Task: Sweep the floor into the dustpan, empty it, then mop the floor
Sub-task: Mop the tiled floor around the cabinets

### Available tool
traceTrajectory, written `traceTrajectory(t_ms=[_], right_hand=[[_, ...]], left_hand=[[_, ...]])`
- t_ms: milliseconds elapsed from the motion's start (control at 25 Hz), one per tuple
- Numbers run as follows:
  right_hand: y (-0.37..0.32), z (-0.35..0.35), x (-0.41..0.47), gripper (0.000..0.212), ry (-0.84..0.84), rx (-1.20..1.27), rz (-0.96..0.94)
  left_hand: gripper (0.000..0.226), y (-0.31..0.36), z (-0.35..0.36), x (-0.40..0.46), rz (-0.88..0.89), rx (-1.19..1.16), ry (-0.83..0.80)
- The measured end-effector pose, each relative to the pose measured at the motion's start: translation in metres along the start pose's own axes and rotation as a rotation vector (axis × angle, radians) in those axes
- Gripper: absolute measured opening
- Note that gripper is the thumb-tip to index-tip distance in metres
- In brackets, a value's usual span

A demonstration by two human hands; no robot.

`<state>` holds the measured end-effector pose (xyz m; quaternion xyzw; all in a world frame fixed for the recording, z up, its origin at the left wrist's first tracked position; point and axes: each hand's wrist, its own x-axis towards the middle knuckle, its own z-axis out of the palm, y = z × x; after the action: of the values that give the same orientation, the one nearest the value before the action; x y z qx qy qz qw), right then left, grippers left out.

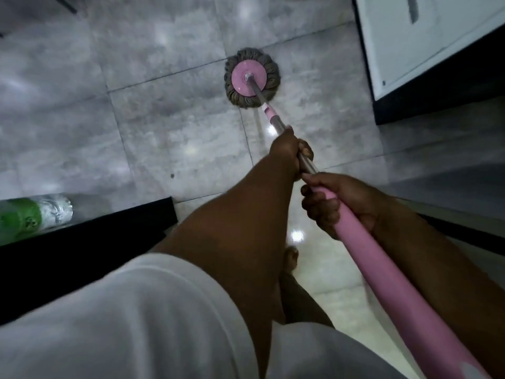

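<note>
Both hands grip the mop handle point(281, 127): the left hand point(287, 151) is curled round the metal shaft, and the right hand point(330, 203) is wrapped round the pink sleeve just behind it, nearer the body. The handle slants forward and down to the round mop head point(251, 77), whose pink disc and grey fringe lie flat on the grey tiled floor point(164, 119). A white cabinet point(426, 36) stands at upper right; a green-labelled plastic bottle point(30, 214) lies at left on a dark-edged surface point(82, 250).
</note>
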<state>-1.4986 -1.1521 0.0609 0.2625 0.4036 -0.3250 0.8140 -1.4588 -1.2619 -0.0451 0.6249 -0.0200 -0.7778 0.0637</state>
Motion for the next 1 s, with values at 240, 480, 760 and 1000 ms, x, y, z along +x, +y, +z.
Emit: traceTrajectory(t_ms=[240, 480, 760, 1000], right_hand=[[-0.028, 0.023, 0.033, 0.025, 0.025, -0.140, -0.027], [0.043, -0.031, -0.004, 0.022, 0.032, -0.203, 0.068], [0.174, -0.109, -0.071, 0.021, 0.120, -0.232, 0.190], [0.208, -0.117, -0.088, 0.020, 0.126, -0.253, 0.228]], left_hand=[[0.042, 0.043, -0.016, 0.010, 0.060, -0.105, 0.025], [0.048, -0.052, -0.041, -0.013, 0.013, -0.136, 0.022], [0.033, -0.221, -0.087, -0.078, 0.035, -0.238, 0.086], [0.040, -0.258, -0.106, -0.095, -0.055, -0.322, 0.044]])
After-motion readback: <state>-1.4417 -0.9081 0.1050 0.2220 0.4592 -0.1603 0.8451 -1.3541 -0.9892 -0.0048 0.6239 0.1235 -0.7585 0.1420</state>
